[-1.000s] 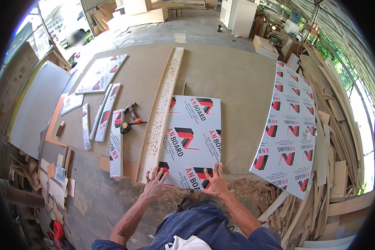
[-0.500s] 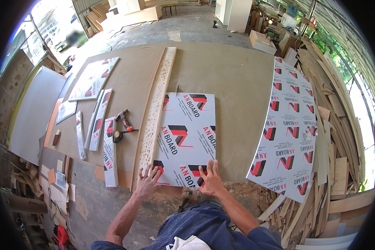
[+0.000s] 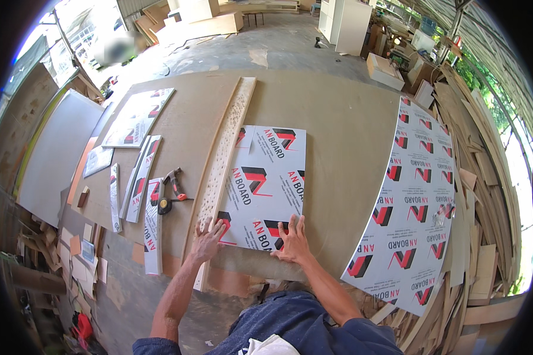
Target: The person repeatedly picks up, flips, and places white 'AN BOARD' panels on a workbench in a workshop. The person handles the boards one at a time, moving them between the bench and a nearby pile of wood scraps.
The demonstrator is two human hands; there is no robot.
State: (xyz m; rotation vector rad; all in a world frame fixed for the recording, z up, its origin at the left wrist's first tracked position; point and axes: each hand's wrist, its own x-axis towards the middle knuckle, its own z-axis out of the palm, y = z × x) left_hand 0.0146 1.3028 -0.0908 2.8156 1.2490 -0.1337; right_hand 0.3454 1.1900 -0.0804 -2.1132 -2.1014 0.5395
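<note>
A white rectangular panel (image 3: 266,177) with a repeated red and black print lies flat on the brown worktable, in front of me. On its near left corner rests my left hand (image 3: 206,241), fingers spread, also touching the long pitted wooden strip (image 3: 226,139) along the panel's left side. My right hand (image 3: 292,241) lies over the near right corner with its fingers stretched out and its thumb by the near edge. Both hands are open. Left of the strip are a hammer (image 3: 173,182) and a black and yellow tape measure (image 3: 164,205).
Several narrow printed strips (image 3: 153,231) and a larger panel (image 3: 138,118) lie on the table's left. A big printed sheet (image 3: 405,201) covers its right side. Beyond that, wooden offcuts (image 3: 491,177) are stacked. A small brown block (image 3: 83,196) sits near the left edge.
The panel has slid away from me along the strip, with both hands on it. Bare table now shows between its near edge and the table's edge. My view has shifted slightly.
</note>
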